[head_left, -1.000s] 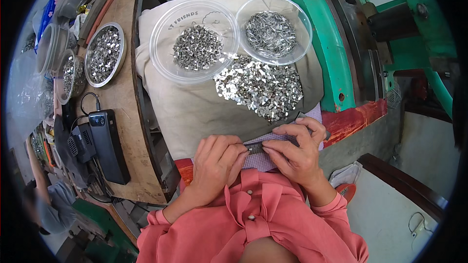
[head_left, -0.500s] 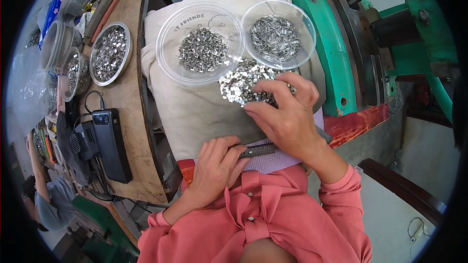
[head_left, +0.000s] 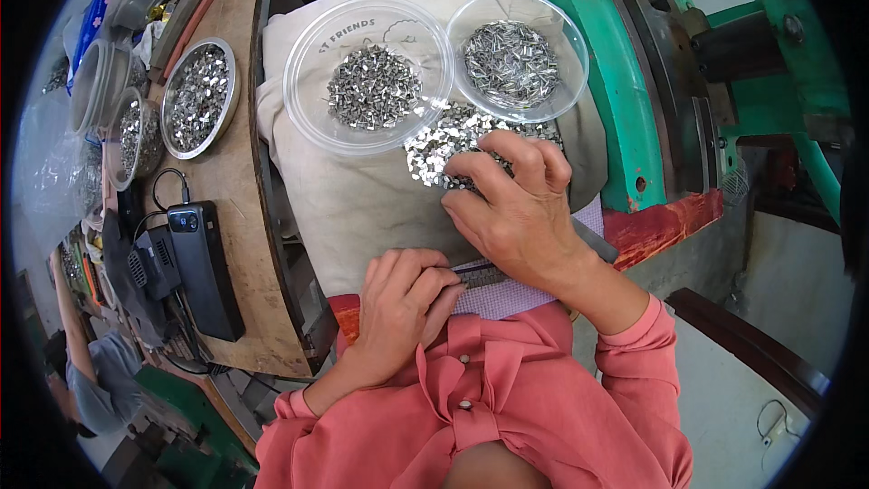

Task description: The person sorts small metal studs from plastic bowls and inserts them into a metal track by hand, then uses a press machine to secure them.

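My left hand (head_left: 398, 308) is closed on one end of a narrow dark metal bar (head_left: 484, 274) with a ridged or slotted top, lying across my lap. My right hand (head_left: 516, 208) reaches over the near side of a loose pile of small shiny metal pieces (head_left: 439, 147) on the cloth. Its fingers are curled, with thumb and index tips apart; the other fingertips are partly hidden. Beyond the pile stand a round clear tub (head_left: 308, 118) of short metal bits and a smaller clear tub (head_left: 570, 81) of slim metal pins.
A beige cloth (head_left: 344, 208) covers the work surface, beside a green machine (head_left: 602, 81) at right. The wooden table (head_left: 258, 290) at left holds a metal dish (head_left: 223, 131) of pieces, a black power bank (head_left: 206, 272) and tubs. Another person's arm (head_left: 77, 326) shows far left.
My right hand has shifted slightly left and toward the near edge of the pile, its thumb and index still apart. My left hand stays on the bar.
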A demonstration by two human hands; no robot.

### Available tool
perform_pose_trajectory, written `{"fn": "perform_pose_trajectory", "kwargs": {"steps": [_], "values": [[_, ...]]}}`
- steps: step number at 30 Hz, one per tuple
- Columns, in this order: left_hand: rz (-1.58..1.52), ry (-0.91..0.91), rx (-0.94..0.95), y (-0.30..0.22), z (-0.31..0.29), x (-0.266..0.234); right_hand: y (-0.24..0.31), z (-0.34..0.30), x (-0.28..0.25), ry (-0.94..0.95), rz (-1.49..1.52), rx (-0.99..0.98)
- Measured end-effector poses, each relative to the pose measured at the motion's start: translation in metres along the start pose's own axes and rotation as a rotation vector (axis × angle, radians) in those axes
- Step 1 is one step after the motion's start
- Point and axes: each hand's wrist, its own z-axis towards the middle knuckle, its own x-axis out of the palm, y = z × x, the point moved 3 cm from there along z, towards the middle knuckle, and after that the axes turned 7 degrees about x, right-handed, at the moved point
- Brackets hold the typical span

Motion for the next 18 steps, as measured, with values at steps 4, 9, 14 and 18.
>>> {"fn": "perform_pose_trajectory", "kwargs": {"steps": [4,9,14,18], "values": [[0.011,-0.012,0.006,0.0,-0.002,0.002,-0.001,0.001,-0.001,0.042,-0.022,0.025],[-0.038,-0.028,-0.008,0.002,-0.005,-0.001,0.0,-0.011,-0.018,0.013,0.1,0.108],[-0.051,-0.008,0.012,0.004,-0.008,-0.004,0.014,-0.051,-0.031,-0.003,0.169,0.22],[-0.077,0.009,-0.004,0.003,-0.005,-0.006,0.022,-0.068,-0.026,0.075,0.219,0.244]]}}
